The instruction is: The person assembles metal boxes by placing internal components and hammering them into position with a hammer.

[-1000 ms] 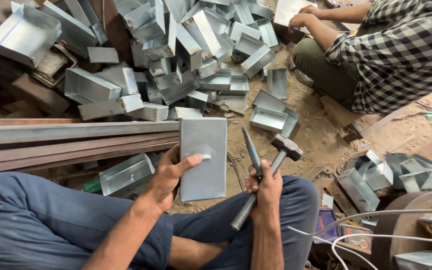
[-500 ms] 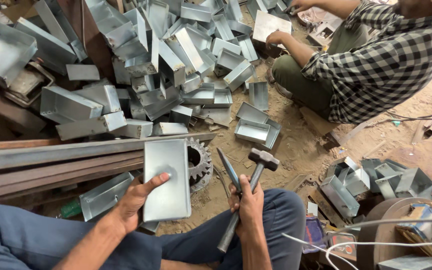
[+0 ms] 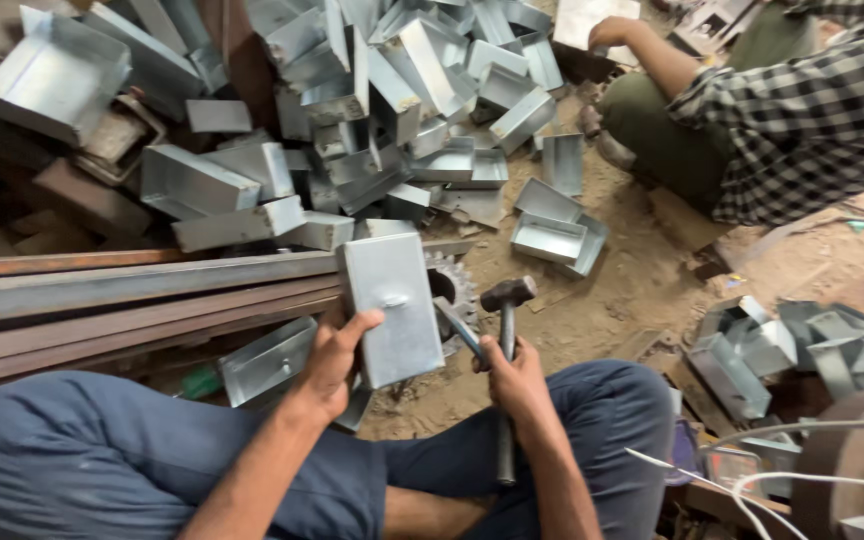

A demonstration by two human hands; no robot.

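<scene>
Galvanised sheet metal fills the left hand (image 3: pixel 335 360): it grasps a flat-faced rectangular metal box (image 3: pixel 390 305) by its lower left edge, thumb pressed across the face and fingers hidden behind, so the box stands up and away from the palm, tilted slightly, its top end over the long steel rails (image 3: pixel 132 290) that run across the ground. A small dent or rivet shows near the middle of the box face. Just right of the box, the right hand (image 3: pixel 512 375) is clenched around two tools at once: a hammer (image 3: pixel 506 340) whose dark head rises above the fist and whose handle runs down past the wrist, and a slim chisel (image 3: pixel 457 325) angled up toward the box's right edge, close to it. Behind the box a rusty toothed gear (image 3: pixel 454 285) lies on the dirt. Both forearms rest over blue trousers (image 3: pixel 102 460). Beyond the rails a heap of similar open metal boxes (image 3: pixel 352 100) is piled, with a few loose ones on the sandy floor. At the upper right another person in a checked shirt (image 3: pixel 812 120) sits, one hand on a metal sheet (image 3: pixel 597 20).
</scene>
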